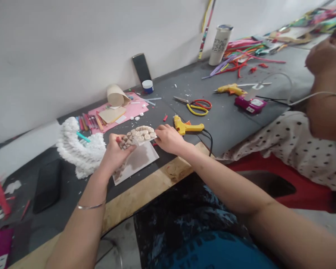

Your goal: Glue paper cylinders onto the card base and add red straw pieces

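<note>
My left hand [117, 152] is closed round the left end of a small craft piece [142, 133], covered with brown and cream round rolls. At its right end, the fingers of my right hand [169, 139] are pressed together on the edge. A white sheet [141, 164] with a greyish patch lies below the piece on the table. Just beyond my right hand rests a yellow glue gun [189, 126] with a black cord. A fluffy white bundle [80, 149] with a teal stick lies left of my left hand.
Scissors [197, 105] with red and yellow handles lie farther back. Pink paper [134, 106] bears crayon-like sticks and a beige paper roll [116, 96]. A dark phone [142, 67] leans on the wall. At right are another glue gun [231, 89], a purple power block [250, 104] and another person's hand [326, 56].
</note>
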The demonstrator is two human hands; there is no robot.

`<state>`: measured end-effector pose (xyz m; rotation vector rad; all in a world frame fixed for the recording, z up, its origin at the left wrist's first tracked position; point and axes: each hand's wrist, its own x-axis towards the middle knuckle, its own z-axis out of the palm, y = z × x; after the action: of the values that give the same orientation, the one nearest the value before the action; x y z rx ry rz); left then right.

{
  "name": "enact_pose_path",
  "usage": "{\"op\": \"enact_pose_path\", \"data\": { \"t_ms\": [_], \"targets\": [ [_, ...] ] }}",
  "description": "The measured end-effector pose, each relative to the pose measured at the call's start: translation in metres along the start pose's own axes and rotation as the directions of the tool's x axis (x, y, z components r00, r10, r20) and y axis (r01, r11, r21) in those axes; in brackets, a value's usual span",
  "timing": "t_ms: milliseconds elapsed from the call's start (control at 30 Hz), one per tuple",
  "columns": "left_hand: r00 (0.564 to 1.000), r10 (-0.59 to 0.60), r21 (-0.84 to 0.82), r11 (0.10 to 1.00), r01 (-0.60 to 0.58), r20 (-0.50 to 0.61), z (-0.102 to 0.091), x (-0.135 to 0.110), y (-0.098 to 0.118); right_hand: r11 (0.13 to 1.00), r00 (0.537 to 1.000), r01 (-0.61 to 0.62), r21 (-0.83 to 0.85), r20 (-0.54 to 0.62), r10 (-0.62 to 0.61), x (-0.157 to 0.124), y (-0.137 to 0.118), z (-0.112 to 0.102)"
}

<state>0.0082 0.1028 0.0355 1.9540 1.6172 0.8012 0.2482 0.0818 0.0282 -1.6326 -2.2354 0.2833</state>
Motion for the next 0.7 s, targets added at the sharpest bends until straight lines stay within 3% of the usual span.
{"op": "enact_pose_path", "data": {
  "t_ms": [133,300,467,700],
  "targets": [
    [0.999,0.035,-0.007,0.999,-0.035,-0.003,0.0,0.004,0.0,0.981,1.0,-0.011,0.193,0.004,0.011,0.029,0.002,0.013],
    [1.0,0.021,0.05,0.999,-0.02,-0.023,-0.001,0.005,0.001,0.911,0.991,0.109,0.398,0.024,-0.129,0.047,0.006,0.02],
    [0.998,0.051,0.07,0.996,-0.049,-0.034,-0.001,0.006,0.005,0.899,0.997,0.043,0.436,0.038,-0.066,0.042,0.004,0.019],
    [0.997,0.071,0.05,0.996,-0.069,-0.039,0.001,0.005,0.008,0.898,0.999,0.028,0.44,-0.044,-0.01,0.039,0.001,0.025]
  ]
}}
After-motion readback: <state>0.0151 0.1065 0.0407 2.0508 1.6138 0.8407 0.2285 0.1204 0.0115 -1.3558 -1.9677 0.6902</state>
